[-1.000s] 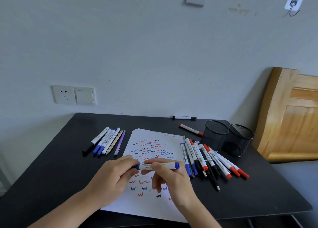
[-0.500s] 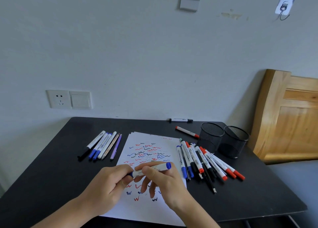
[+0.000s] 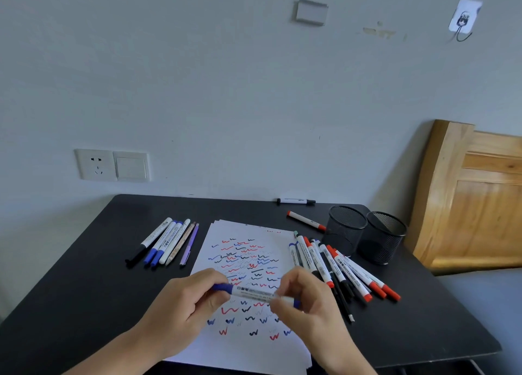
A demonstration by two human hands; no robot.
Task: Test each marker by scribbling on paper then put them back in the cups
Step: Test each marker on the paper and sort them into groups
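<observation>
- Farther right on black table (image 3: 84,290), standing side by side: mesh cups (image 3: 348,227).
- Lying fanned between cups and paper (image 3: 245,250): pile of markers (image 3: 339,264); left of paper, row of pens (image 3: 166,241).
- Held level just above scribbled paper, near centre: blue marker (image 3: 254,292).
- Pinched at left end by left hand (image 3: 183,304), at right end by right hand (image 3: 305,304), fingers curled.
</observation>
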